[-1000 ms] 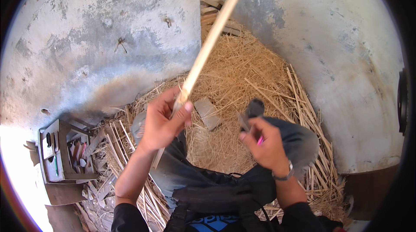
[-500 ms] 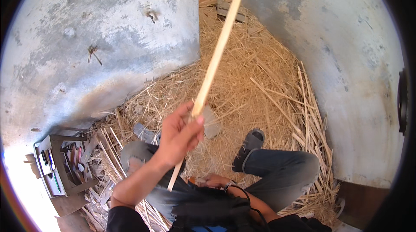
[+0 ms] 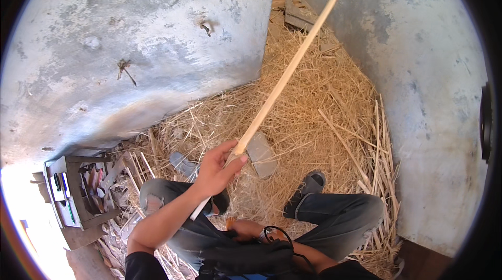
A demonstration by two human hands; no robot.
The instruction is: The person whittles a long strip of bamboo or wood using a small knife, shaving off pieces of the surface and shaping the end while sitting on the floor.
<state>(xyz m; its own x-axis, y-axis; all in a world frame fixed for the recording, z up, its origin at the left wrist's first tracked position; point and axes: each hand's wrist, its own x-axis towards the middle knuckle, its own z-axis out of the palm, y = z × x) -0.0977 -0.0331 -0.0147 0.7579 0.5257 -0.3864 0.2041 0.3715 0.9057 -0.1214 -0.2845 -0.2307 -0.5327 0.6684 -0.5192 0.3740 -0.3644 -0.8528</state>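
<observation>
A long, pale bamboo strip point(image 3: 289, 73) slants up and to the right across the view, with a knobby far end. My left hand point(image 3: 218, 171) is closed around it near its lower part, thumb on top. The short lower end sticks out below the hand, over my left thigh. Low between my thighs rests my right hand point(image 3: 246, 230), its fingers curled. A bit of something orange point(image 3: 229, 222) shows at those fingers; the rest of it is hidden.
Straw-like shavings point(image 3: 314, 112) cover the floor, with a flat round stone point(image 3: 261, 154) ahead. Long split strips point(image 3: 384, 160) lie along the right wall point(image 3: 429, 97). A wooden rack point(image 3: 78, 196) holding small things stands at left, below the left wall point(image 3: 172, 34). Boards point(image 3: 298, 18) lie at the back.
The bamboo strip has tilted further right and its far end has come into view. My left hand sits slightly lower in the picture. The whole view has shifted a little.
</observation>
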